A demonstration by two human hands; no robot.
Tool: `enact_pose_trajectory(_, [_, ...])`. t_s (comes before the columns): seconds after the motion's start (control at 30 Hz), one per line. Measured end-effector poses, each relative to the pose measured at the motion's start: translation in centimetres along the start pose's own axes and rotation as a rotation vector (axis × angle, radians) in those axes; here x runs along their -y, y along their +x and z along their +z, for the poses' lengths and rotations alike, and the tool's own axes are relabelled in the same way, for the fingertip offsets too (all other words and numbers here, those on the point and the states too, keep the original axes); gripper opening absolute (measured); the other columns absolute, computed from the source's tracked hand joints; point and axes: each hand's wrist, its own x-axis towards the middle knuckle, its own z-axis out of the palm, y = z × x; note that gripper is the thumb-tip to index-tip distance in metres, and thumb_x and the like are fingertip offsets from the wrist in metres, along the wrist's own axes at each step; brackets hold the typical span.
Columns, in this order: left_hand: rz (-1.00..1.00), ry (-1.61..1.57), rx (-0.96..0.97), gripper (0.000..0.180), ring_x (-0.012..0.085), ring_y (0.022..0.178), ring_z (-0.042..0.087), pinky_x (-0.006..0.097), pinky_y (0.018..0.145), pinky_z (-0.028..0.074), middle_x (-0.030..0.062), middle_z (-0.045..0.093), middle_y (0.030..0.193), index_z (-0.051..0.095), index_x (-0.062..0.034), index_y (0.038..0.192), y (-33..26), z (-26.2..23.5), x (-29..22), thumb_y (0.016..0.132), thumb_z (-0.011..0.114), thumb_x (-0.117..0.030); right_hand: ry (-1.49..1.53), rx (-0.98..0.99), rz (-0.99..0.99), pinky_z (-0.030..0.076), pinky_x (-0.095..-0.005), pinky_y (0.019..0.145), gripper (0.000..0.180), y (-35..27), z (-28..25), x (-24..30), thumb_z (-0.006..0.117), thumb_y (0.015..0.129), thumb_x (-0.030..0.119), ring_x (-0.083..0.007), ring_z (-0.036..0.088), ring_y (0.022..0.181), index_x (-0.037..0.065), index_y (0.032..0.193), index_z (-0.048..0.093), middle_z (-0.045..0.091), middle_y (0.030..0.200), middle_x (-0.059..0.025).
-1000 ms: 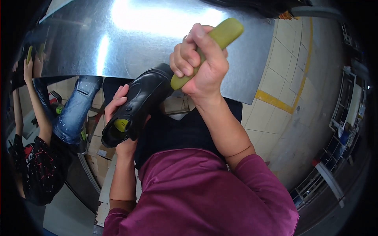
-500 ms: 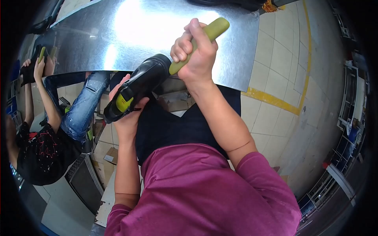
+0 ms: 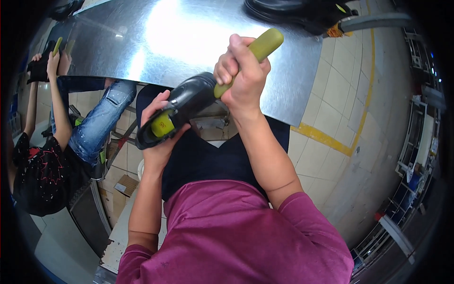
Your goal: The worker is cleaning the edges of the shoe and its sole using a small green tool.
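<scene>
My left hand (image 3: 158, 142) cups a black shoe (image 3: 187, 102) from below, its opening toward me with a yellow-green insert (image 3: 162, 124) showing inside. My right hand (image 3: 241, 78) is clenched around a yellow-green tool handle (image 3: 260, 47) whose lower end presses against the shoe's upper. Both hands hover just in front of the near edge of a shiny metal table (image 3: 142, 42), above my dark-trousered lap.
Another black shoe (image 3: 298, 12) lies at the table's far right edge. On the left a seated person in blue jeans (image 3: 97, 123) and a black top holds a dark shoe and a similar tool (image 3: 56, 46). Tiled floor with a yellow line (image 3: 326, 139) lies to the right.
The shoe and both hands stay together with the tool pressed on the shoe; my right hand has shifted slightly along the upper, and my head has moved a little.
</scene>
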Motion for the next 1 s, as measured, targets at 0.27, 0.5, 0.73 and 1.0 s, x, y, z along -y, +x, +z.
enact_pose_trajectory(0.27, [0.128,0.144,0.091,0.075,0.0366,0.141,0.049,0.049,0.119,0.037,0.0197,0.055,0.148,0.052,-0.0094,0.134,0.5,-0.9,1.0,0.072,0.094,-0.014,-0.285,0.096,0.547,0.028,-0.0226,0.036,0.022,4.0,2.0,1.1,0.074,0.091,0.016,-0.0051,0.036,0.039,0.01,0.085,0.054,0.042,0.057,0.0058])
enact_pose_trajectory(0.5, [0.167,0.182,0.086,0.071,0.0409,0.139,0.051,0.054,0.118,0.037,0.0195,0.058,0.144,0.053,-0.0094,0.128,-0.3,-1.8,1.8,0.071,0.094,-0.017,-0.419,0.158,0.683,0.026,-0.0233,0.036,0.026,5.5,4.2,-1.7,0.076,0.092,0.023,-0.0039,0.035,0.041,0.012,0.083,0.053,0.042,0.058,0.0077])
enact_pose_trajectory(0.73, [0.153,0.203,0.095,0.048,0.0408,0.137,0.053,0.055,0.121,0.028,0.0172,0.062,0.141,0.059,-0.0083,0.122,0.3,-1.7,1.0,0.08,0.082,-0.017,-0.565,0.24,0.675,0.029,-0.0239,0.037,0.028,5.7,5.8,-5.2,0.078,0.089,0.023,-0.0059,0.039,0.039,0.011,0.083,0.054,0.044,0.056,0.0049])
enact_pose_trajectory(1.0, [0.36,0.372,0.301,0.043,0.0339,0.138,0.054,0.058,0.124,0.021,0.0067,0.068,0.135,0.073,-0.0132,0.12,3.1,-1.8,-5.1,0.077,0.081,-0.015,-0.343,0.272,0.107,0.042,-0.0263,0.044,0.027,5.1,0.7,2.5,0.075,0.092,0.026,-0.0099,0.05,0.047,0.002,0.1,0.066,0.05,0.06,0.0015])
